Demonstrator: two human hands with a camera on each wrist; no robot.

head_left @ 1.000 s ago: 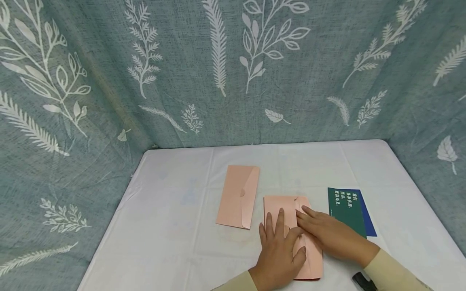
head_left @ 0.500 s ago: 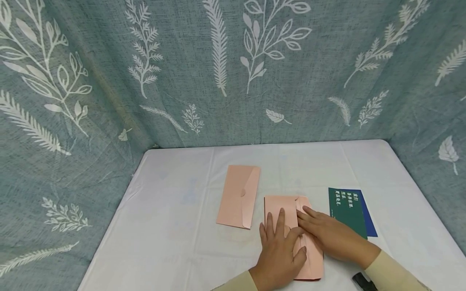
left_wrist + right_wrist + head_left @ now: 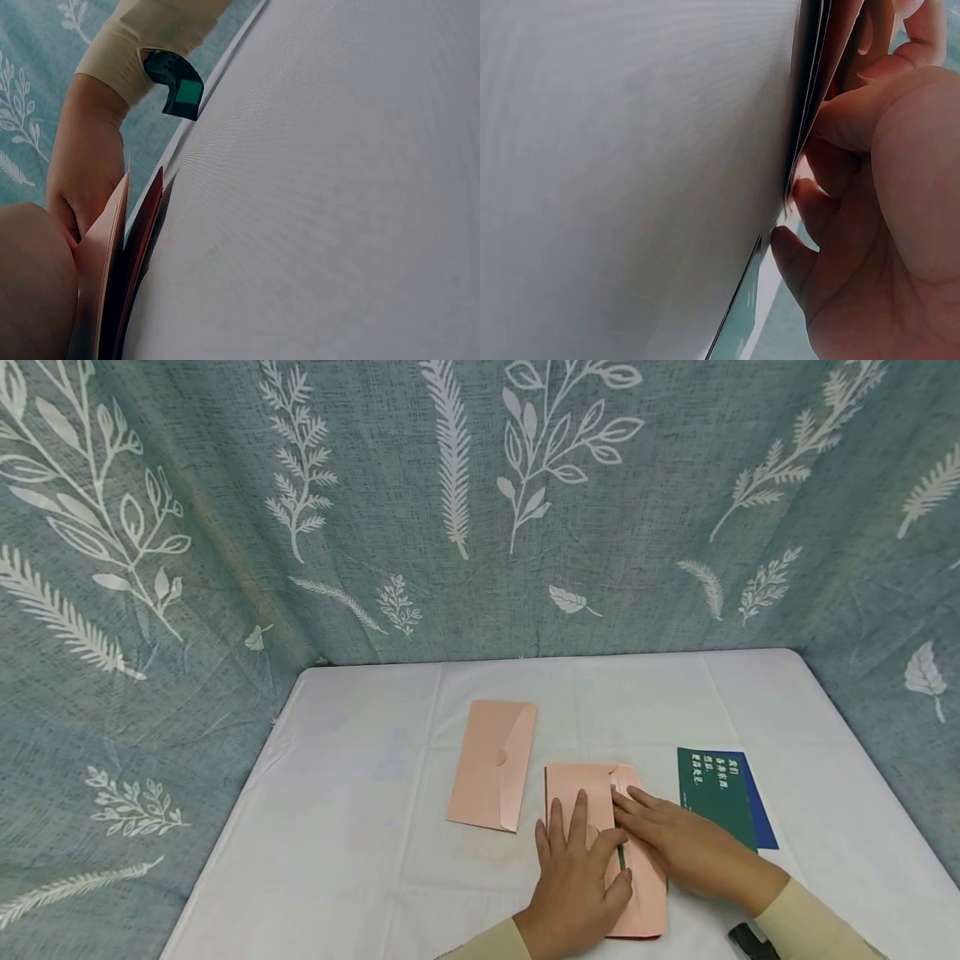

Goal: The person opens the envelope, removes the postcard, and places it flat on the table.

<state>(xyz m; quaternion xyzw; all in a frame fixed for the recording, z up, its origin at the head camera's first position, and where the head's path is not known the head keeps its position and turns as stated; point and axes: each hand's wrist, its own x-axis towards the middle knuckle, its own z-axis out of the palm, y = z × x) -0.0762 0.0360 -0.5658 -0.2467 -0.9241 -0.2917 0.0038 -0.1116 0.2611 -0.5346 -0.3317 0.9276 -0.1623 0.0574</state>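
A pink envelope (image 3: 647, 893) with its flap to the right lies on the white table, seeming to top a small stack. My left hand (image 3: 573, 885) rests on its left part with fingers spread. The fingers of my right hand (image 3: 686, 843) reach left across the flap and touch it along its edge. Between the flap and the body, a thin dark green strip (image 3: 621, 857) shows. In the left wrist view the pink envelope (image 3: 105, 262) stands apart from a dark red layer below. The right wrist view shows my right hand (image 3: 885, 210) against the stacked paper edges.
Another pink envelope (image 3: 487, 764) lies farther back to the left. A green card (image 3: 712, 789) with white lettering overlaps a blue card (image 3: 759, 802) at the right. A black device (image 3: 752, 941) is by the right sleeve. Leaf-patterned curtains (image 3: 480, 510) surround the table (image 3: 337, 827).
A gap has opened along the envelope's flap by my right fingers, and the dark green strip now shows in it. My left hand has stayed in place.
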